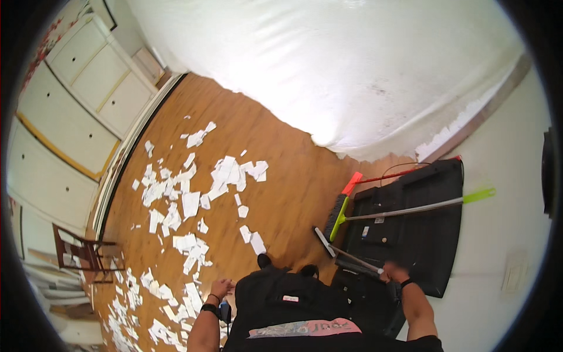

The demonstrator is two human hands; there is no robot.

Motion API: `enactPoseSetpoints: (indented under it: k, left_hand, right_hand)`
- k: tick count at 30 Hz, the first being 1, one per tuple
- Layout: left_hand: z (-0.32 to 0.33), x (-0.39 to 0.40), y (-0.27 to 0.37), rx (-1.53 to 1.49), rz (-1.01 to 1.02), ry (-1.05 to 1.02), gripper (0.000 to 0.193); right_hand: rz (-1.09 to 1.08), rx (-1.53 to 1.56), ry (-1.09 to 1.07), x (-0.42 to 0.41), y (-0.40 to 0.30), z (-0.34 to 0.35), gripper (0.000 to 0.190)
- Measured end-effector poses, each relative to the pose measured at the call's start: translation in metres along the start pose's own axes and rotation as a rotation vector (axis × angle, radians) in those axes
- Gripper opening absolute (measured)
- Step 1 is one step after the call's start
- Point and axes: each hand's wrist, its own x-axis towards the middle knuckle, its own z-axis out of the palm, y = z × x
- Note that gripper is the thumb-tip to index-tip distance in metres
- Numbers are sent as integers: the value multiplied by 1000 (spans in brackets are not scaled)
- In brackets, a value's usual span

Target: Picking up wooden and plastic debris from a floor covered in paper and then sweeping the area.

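My right hand [396, 272], partly blurred, grips the pole of a floor squeegee [358, 260] at the lower right. Its narrow pale head [324, 242] points down toward the floor. Just beyond it a push broom [338, 218] with dark bristles and a lime-green head leans on a large black panel [413, 233], which looks like the back of a television. Beside my left hip hangs my left hand [223, 287], fingers loosely apart and nothing visible in them. Torn white paper [191, 204] lies scattered over the wooden floor [281, 189] in front and to the left.
A red tool head [352, 184] with a red pole stands beyond the broom. White sheeting [325, 79] hangs ahead down to the floor. A dark wooden chair [81, 253] stands at the left, near white panelled doors [70, 119]. A second black panel [367, 303] is close by my right leg.
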Motion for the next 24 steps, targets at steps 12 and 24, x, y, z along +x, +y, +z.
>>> enactPoseSetpoints:
  k: [12, 24]
  left_hand:
    - [-28, 9, -32, -18, -115, 9, 27]
    - [-32, 44, 90, -198, 89, -397, 36]
  right_hand:
    - [-140, 879, -134, -48, -142, 51, 13]
    - [-265, 995, -141, -72, -253, -33, 27]
